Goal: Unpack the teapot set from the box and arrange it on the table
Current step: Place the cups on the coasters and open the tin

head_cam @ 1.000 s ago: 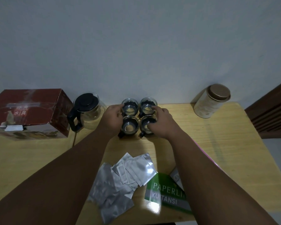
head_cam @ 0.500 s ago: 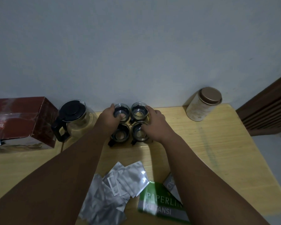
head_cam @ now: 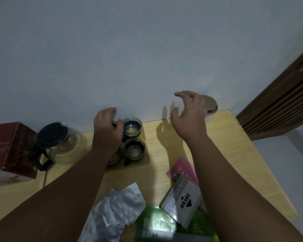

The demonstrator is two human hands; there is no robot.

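Several small glass cups with black handles stand in a tight square near the wall; the back-right cup (head_cam: 132,128) and front-right cup (head_cam: 135,149) show fully, the front-left cup (head_cam: 114,158) peeks out under my wrist. My left hand (head_cam: 106,127) covers the back-left cup, fingers and thumb curled round it. My right hand (head_cam: 189,111) hovers above the table to the right of the cups, fingers spread and holding nothing. The glass teapot (head_cam: 59,142) with a black lid stands left of the cups, beside the dark red box (head_cam: 9,151).
A jar with a metal lid (head_cam: 210,104) stands behind my right hand at the wall. Foil sachets (head_cam: 115,212), a green receipt book (head_cam: 156,226), a stamp pad box (head_cam: 182,203) and a pink booklet (head_cam: 181,169) lie near the front of the wooden table (head_cam: 231,154).
My right hand has let go of the cups and lifted up and to the right, toward the jar. My left hand stays on the left cups. The view shifted right.
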